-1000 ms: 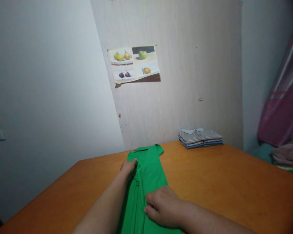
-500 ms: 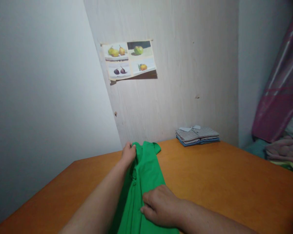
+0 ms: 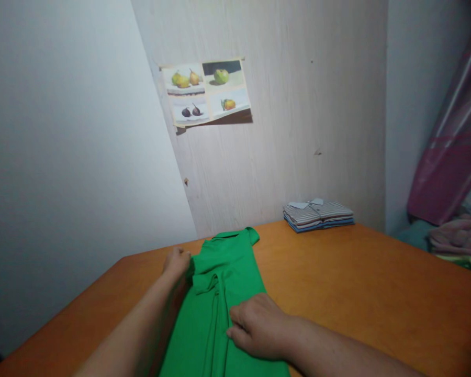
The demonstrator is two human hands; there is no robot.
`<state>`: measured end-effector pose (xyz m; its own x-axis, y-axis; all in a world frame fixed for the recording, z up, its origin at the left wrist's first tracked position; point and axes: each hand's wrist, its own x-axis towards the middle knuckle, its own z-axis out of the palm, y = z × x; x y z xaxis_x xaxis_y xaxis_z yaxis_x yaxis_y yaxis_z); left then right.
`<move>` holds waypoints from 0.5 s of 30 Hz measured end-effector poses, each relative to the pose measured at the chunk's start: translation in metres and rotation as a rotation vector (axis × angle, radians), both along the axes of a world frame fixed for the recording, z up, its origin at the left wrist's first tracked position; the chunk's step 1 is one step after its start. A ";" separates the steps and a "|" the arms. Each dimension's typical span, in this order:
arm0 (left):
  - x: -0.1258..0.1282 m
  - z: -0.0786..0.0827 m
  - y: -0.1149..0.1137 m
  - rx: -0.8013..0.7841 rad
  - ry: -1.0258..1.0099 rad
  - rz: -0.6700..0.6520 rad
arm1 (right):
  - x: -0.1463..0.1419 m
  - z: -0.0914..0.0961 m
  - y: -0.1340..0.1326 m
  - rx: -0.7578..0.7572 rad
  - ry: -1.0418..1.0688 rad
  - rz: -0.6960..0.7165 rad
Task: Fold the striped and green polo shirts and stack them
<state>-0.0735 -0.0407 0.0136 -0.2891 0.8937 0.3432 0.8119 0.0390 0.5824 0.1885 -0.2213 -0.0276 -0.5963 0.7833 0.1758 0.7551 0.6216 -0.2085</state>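
A green shirt [image 3: 235,256] lies lengthwise on the orange-brown table, its collar end toward the wall. My left hand [image 3: 176,264] is closed on the cloth at the shirt's left edge, near the shoulder, and holds it out to the left. Beside it a sleeve end lies loosely bunched. Lower down, my right hand [image 3: 259,324] is closed, with thumb and fingertips pinching the cloth along a lengthwise fold. The shirt's near end runs out of view at the bottom.
A stack of folded shirts [image 3: 317,215], the top one striped, sits at the table's [image 3: 357,293] back right. On the wall hangs a fruit print [image 3: 208,93]. Pink plastic sheeting [image 3: 443,152] and piled cloth [image 3: 459,235] are at far right.
My left hand has moved left and toward me, drawing the shirt's left side outward. The upper part now lies wider and flatter. My right hand stays at about the same spot.
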 end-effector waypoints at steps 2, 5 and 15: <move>0.006 -0.005 -0.009 0.037 0.017 -0.098 | 0.000 0.001 0.000 -0.001 -0.002 -0.004; 0.025 -0.008 -0.023 0.040 0.026 -0.293 | 0.000 0.004 -0.002 0.003 -0.005 -0.018; 0.080 -0.004 -0.030 -0.112 0.072 -0.617 | 0.001 0.007 -0.004 0.005 -0.003 -0.036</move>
<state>0.0065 -0.0711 0.0092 0.3118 0.9200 0.2374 0.7413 -0.3918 0.5449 0.1892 -0.2254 -0.0209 -0.5681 0.8035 0.1778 0.7777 0.5948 -0.2034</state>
